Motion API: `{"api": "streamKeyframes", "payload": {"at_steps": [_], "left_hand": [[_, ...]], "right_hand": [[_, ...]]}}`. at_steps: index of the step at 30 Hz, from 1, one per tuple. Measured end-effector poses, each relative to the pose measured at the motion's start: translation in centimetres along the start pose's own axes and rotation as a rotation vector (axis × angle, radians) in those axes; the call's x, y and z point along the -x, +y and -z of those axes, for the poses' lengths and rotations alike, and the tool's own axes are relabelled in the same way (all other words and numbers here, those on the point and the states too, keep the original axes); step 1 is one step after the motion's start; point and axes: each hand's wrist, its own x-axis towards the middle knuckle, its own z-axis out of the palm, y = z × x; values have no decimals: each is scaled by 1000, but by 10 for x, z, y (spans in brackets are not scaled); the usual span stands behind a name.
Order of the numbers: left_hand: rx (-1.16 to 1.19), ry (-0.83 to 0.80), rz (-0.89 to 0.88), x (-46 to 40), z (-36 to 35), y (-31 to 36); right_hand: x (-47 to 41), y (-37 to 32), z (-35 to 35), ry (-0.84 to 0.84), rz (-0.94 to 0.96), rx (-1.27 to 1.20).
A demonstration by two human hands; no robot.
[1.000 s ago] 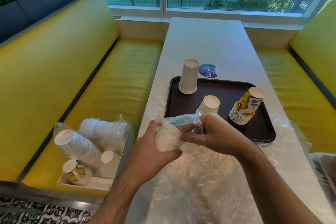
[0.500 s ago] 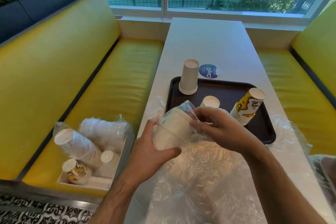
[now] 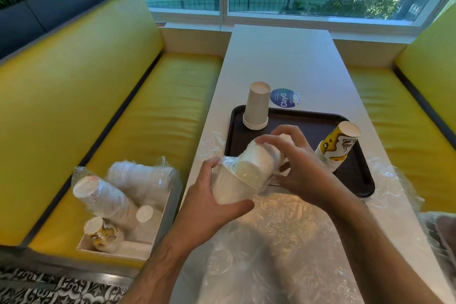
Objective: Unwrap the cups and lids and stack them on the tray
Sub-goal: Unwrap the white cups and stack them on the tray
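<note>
From the head view, your left hand point(image 3: 209, 201) grips the wide end of a wrapped stack of white cups point(image 3: 246, 173), fingers and thumb curled round it through the clear plastic wrap point(image 3: 228, 161). The stack lies tilted, its long axis running from your left hand up and away to the right, closed bottoms pointing toward the tray point(image 3: 306, 123), rims toward you. It is held above the near edge of the tray and the desk point(image 3: 278, 61). Your right hand point(image 3: 303, 168) curls over the far, narrow end of the stack, fingers point(image 3: 269, 139) bent round the top cup; whether they pinch wrap or cup you cannot tell.

On the tray, a plain stack of cups point(image 3: 256, 106) stands upside down at the far left corner, and a yellow patterned stack point(image 3: 338, 147) leans at the right side. Loose plastic sheeting point(image 3: 271, 242) covers the near desk. On the yellow bench point(image 3: 148, 116) to your left, a white box point(image 3: 123, 249) holds more wrapped cups.
</note>
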Motion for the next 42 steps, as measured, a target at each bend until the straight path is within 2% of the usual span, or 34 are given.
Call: {"api": "streamKeyframes", "payload": {"at_steps": [6, 15, 25, 42], "left_hand": [[42, 58, -21, -3, 4, -5], [87, 106, 0, -6, 12, -16], [103, 115, 34, -5, 20, -27], [71, 69, 83, -7, 20, -33]], "right_hand": [[-1, 14, -19, 142, -127, -43], [-20, 52, -14, 517, -300, -146], [-18, 83, -48, 347, -431, -155], [-22, 80, -54, 386, -531, -112]]}}
